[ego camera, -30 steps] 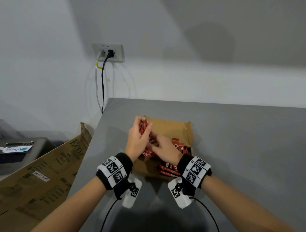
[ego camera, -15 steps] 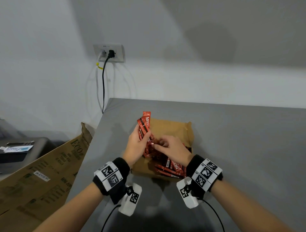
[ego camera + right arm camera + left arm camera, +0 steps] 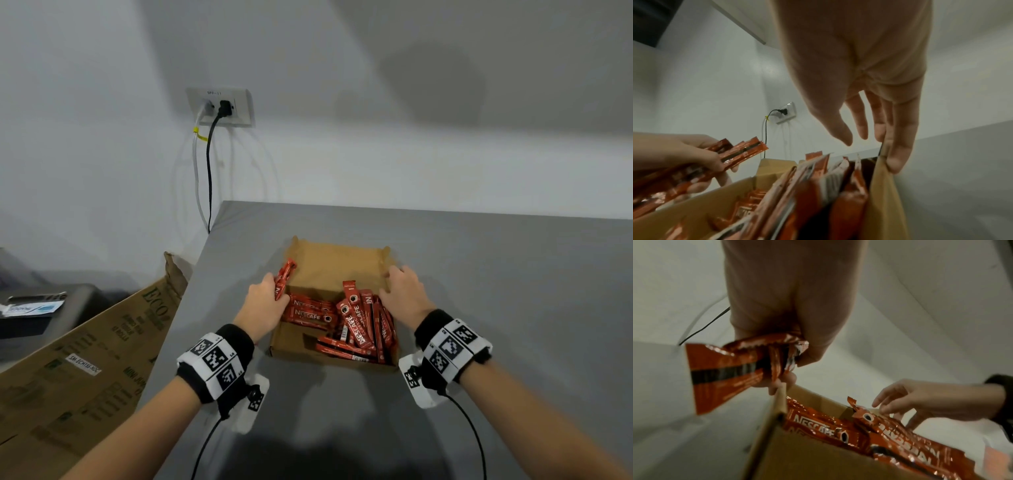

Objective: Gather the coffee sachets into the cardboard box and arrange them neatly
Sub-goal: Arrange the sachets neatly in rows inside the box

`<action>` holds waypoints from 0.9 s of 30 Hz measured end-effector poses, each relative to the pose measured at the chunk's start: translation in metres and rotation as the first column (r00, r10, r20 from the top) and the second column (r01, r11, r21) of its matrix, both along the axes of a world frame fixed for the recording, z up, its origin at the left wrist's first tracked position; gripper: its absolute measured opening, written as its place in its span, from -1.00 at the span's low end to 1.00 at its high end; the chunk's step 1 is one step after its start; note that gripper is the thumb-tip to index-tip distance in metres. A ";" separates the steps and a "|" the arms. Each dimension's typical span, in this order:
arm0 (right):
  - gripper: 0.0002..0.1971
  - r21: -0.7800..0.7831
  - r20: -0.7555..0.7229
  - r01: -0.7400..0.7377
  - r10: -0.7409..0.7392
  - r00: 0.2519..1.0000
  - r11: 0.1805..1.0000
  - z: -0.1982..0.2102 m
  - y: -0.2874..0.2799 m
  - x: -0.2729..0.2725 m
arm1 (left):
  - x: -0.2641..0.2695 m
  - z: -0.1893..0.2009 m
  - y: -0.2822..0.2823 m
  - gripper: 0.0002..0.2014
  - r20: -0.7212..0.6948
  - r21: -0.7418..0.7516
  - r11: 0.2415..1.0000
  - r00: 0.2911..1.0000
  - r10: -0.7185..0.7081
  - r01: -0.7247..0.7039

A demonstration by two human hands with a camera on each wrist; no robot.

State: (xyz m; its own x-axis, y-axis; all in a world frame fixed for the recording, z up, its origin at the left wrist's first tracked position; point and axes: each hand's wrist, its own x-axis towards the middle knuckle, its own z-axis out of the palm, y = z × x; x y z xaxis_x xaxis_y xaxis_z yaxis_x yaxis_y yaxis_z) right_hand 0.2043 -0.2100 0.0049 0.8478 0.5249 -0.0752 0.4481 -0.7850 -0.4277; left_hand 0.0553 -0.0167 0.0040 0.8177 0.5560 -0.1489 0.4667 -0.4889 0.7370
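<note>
An open cardboard box (image 3: 334, 265) sits on the grey table (image 3: 496, 291), with several red coffee sachets (image 3: 356, 325) lying loosely inside, some flat and some leaning at the right wall. My left hand (image 3: 263, 301) is at the box's left wall and grips a small bundle of sachets (image 3: 284, 277) (image 3: 731, 371) that sticks up and away. My right hand (image 3: 400, 291) (image 3: 865, 104) is at the right wall, fingers straight, with fingertips (image 3: 896, 162) touching the wall's top edge (image 3: 882, 164).
A large flattened carton (image 3: 85, 349) leans beside the table's left edge. A wall socket (image 3: 221, 106) with a black cable (image 3: 209, 178) is on the wall behind. A dark unit with a paper (image 3: 30, 308) stands at far left.
The hands have moved apart from the box's middle: the left one carried its bundle down to the left wall, the right one let go of the sachets and went to the right wall.
</note>
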 end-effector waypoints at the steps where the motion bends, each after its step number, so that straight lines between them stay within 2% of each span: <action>1: -0.77 0.008 -0.002 -0.005 0.005 1.000 1.000 -0.001 0.000 0.002 | -0.002 -0.001 0.000 -0.91 -0.006 0.000 1.000 1.000 0.005 -0.005; 6: -0.83 -0.005 0.033 -0.030 0.030 0.999 1.000 -0.002 -0.002 0.008 | -0.008 -0.002 0.001 -0.90 -0.037 0.062 0.998 0.999 0.013 -0.011; 8: -0.82 -0.004 0.171 -0.043 0.043 0.984 0.999 0.002 -0.002 0.005 | -0.008 0.004 0.001 -0.91 0.057 0.110 0.994 0.998 0.016 -0.022; 10: -0.77 0.113 0.243 -0.158 0.126 0.962 0.981 0.011 0.006 -0.006 | -0.005 0.014 -0.003 -0.93 0.194 -0.011 1.000 0.981 0.001 0.001; 11: -0.73 0.201 0.188 -0.224 0.187 0.964 0.954 0.017 0.012 -0.016 | -0.005 0.020 -0.007 -0.91 0.251 -0.121 0.992 0.968 -0.010 0.042; 13: -0.64 0.343 -0.009 -0.286 0.307 0.952 0.895 0.029 0.026 -0.038 | -0.003 0.028 -0.018 -0.85 0.316 -0.282 0.949 0.948 -0.045 0.139; 15: -0.65 0.433 -0.128 -0.258 0.342 0.931 0.864 0.032 0.035 -0.052 | 0.000 0.028 -0.026 -0.86 0.347 -0.316 0.931 0.936 -0.063 0.180; 18: -0.82 0.550 -0.130 -0.158 0.271 0.954 0.820 0.028 0.039 -0.059 | 0.003 0.024 -0.028 -0.84 0.351 -0.298 0.934 0.933 -0.084 0.196; 22: -0.92 0.610 -0.103 -0.125 0.235 0.966 0.782 0.027 0.033 -0.055 | -0.002 0.023 -0.023 -0.81 0.327 -0.331 0.908 0.934 -0.145 0.257; 24: -0.94 0.599 -0.083 -0.136 0.230 0.970 0.789 0.027 0.028 -0.049 | -0.004 0.019 -0.019 -0.81 0.331 -0.286 0.938 0.939 -0.095 0.196; 27: -0.86 0.576 -0.050 -0.212 0.293 0.955 0.790 0.024 0.025 -0.047 | -0.004 0.012 -0.014 -0.85 0.346 -0.268 0.962 0.937 0.043 0.055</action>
State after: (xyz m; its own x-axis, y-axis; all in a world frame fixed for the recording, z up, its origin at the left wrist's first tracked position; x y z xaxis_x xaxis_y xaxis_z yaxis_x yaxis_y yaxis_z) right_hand 0.1569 -0.1852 0.0288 0.6828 0.7031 0.1986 0.5054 -0.2583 -0.8233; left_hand 0.0510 -0.0302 0.0156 0.8483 0.5295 -0.0001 0.1572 -0.2517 0.9550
